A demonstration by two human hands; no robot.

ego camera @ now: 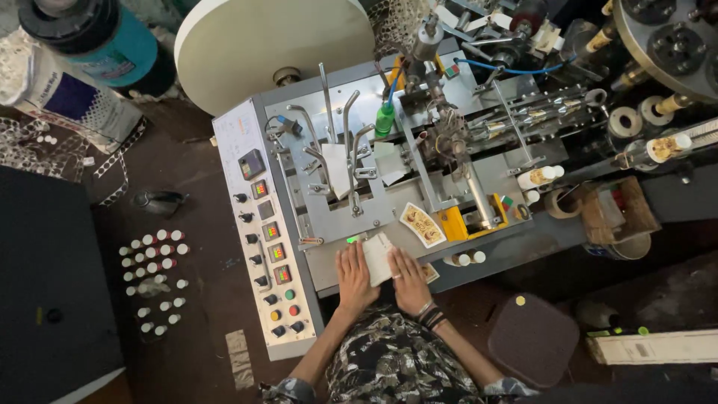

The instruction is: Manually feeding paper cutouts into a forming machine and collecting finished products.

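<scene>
Below, left hand (354,277) and right hand (408,280), fingers flat, around white paper stack (378,257) beside printed fan-shaped label (422,224).

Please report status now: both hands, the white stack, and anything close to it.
Left hand and right hand flat against white paper stack, one each side. Stack on machine ledge. Printed fan-shaped blank lies just beyond.

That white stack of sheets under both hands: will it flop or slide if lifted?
The white stack looks thin and flat, so probably light and bendy. Both hands, left and right, press its edges; loose sheets may fan out or slip on the smooth metal machine deck.
</scene>
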